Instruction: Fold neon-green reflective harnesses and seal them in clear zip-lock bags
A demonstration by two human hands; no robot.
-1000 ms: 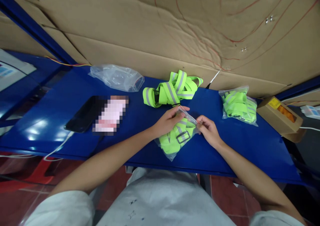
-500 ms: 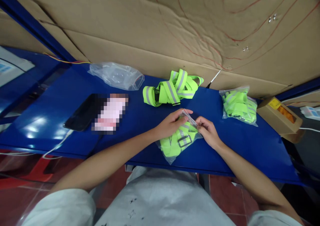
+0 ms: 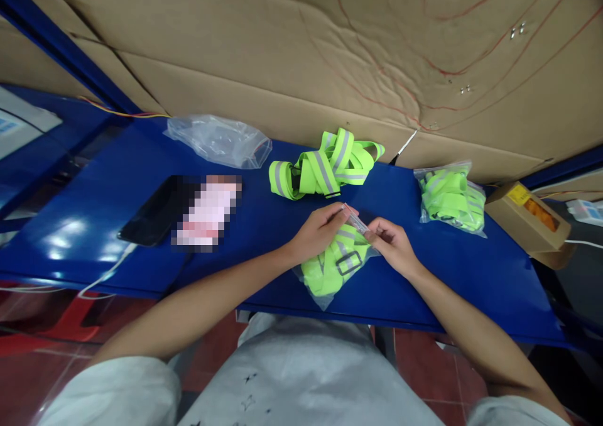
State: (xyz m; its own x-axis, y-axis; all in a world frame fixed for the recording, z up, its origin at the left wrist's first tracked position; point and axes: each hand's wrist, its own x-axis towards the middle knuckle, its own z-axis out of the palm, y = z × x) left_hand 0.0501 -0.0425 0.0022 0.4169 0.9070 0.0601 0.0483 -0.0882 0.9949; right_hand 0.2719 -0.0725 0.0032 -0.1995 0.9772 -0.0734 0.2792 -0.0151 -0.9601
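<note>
A clear zip bag [image 3: 325, 299] lies near the table's front edge, with a folded lime-green reflective strap [image 3: 327, 270] and its black buckle inside. My left hand [image 3: 320, 230] pinches the left end of the bag's zip strip. At the strip's other end, my right hand [image 3: 392, 245] grips the bag between thumb and fingers. Just behind my hands sits a loose bundle of lime-green reflective straps [image 3: 325, 168] with grey stripes. Off to the right is another bagged strap [image 3: 452, 198].
On the blue table [image 3: 264, 250] a black phone [image 3: 153, 215] with a white cable lies left, beside a blurred-out patch. Empty plastic bags [image 3: 219, 140] rest at the back. A small cardboard box [image 3: 527, 222] stands at the right. A cardboard panel [image 3: 226, 43] rises behind.
The left hand has shifted very slightly left along the zip strip. Both hands keep their hold on the bag, and the other things stay in place.
</note>
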